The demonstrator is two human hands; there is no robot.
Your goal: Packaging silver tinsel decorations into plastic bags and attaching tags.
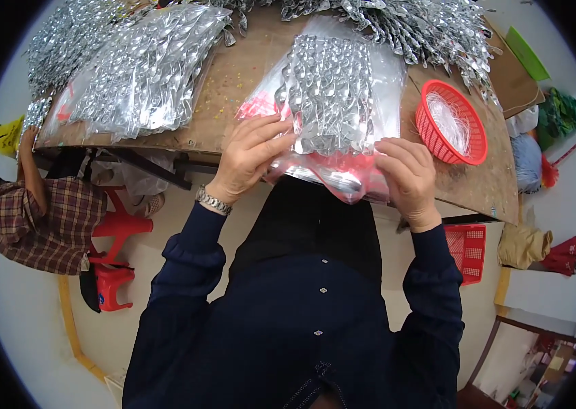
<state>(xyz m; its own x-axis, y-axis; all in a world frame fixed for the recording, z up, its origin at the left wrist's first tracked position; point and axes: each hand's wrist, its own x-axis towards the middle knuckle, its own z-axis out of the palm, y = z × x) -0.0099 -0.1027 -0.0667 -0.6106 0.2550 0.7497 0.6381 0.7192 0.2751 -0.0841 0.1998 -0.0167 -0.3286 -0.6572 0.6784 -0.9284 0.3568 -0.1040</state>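
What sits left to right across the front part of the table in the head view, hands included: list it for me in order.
Plastic bag of silver strips → left hand → panel of silver twists → right hand → red basket.

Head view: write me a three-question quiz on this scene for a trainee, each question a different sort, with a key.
1. True or false: the left hand and the right hand both touch the red-marked clear plastic.
2. Choose: what colour are the strands in the red basket on the table? a) green b) white c) blue
3. Fill in: the metal-banded watch is on the ____ wrist.

Key: 1 true; 2 b; 3 left.
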